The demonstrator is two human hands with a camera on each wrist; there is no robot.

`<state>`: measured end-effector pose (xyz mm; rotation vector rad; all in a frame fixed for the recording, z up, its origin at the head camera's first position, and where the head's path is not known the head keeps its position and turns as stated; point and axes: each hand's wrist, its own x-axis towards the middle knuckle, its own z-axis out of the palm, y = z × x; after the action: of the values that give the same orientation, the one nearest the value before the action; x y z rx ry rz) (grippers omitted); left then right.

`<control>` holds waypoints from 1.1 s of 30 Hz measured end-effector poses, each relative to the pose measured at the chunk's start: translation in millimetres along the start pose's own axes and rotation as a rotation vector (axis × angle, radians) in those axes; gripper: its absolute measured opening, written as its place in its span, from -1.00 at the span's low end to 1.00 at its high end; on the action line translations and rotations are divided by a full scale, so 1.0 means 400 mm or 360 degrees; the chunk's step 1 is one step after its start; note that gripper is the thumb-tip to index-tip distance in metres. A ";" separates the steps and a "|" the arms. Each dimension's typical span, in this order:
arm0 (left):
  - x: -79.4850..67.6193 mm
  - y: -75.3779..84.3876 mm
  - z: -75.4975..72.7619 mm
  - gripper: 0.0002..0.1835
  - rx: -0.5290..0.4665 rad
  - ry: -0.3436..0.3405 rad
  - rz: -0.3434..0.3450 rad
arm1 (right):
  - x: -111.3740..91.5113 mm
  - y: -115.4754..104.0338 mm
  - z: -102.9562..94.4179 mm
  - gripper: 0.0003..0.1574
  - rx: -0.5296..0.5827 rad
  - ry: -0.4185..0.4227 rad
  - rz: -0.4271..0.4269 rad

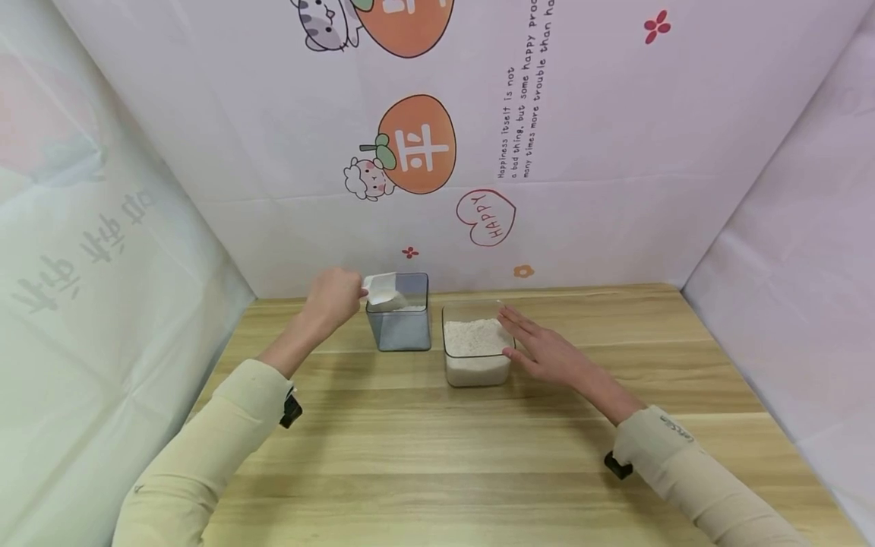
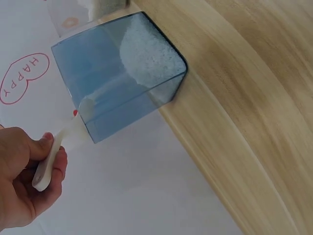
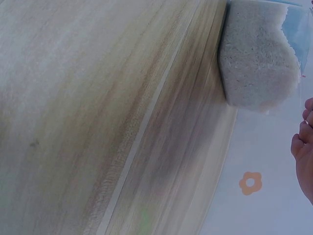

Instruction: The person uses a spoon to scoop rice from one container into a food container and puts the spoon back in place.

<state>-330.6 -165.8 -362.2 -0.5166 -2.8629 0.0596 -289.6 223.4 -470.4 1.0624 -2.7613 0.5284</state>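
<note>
With the left hand (image 1: 333, 298) curled round the handle of the white scoop (image 1: 383, 289) at the blue container (image 1: 403, 333)'s mouth, and the right hand (image 1: 543, 353) extended against the clear container (image 1: 478, 374) of white grains (image 1: 473, 336), gripping nothing, scoop misalignment may spill grains onto the tabletop (image 1: 410, 456).

Left tub (image 1: 405, 333) sits just beside right tub (image 1: 477, 372), bit farther back, both on the table (image 1: 410, 471). Grains (image 1: 475, 336) in each, scoop (image 1: 381, 287) at the left one's rim, backdrop (image 1: 595, 152) behind.
</note>
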 end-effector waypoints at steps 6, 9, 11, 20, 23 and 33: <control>-0.011 0.003 0.014 -0.87 0.0295 0.0208 0.0167 | 0.000 0.002 -0.002 -0.19 -0.0005 0.0008 -0.0015; -0.017 0.001 0.019 -0.86 0.0380 0.0302 0.0221 | 0.000 0.003 -0.003 -0.19 -0.0004 0.0009 -0.0016; -0.018 0.001 0.021 -0.88 0.0352 0.0304 0.0210 | 0.000 0.002 -0.004 -0.19 0.0000 0.0007 -0.0010; -0.016 0.014 -0.006 -0.63 -0.0008 0.0214 0.0127 | 0.000 0.007 0.000 -0.19 -0.0014 0.0020 -0.0024; -0.014 0.030 -0.018 -0.67 -0.0095 0.0191 0.0126 | 0.000 0.008 0.000 -0.19 -0.0012 0.0027 -0.0027; -0.007 0.107 -0.040 -0.69 -0.0136 0.0140 0.0224 | 0.000 0.008 -0.004 -0.12 -0.0070 0.0005 -0.0065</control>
<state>-309.7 -126.6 -350.7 -0.7188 -2.7488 -0.0605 -291.9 226.2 -469.9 1.1044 -2.7292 0.4610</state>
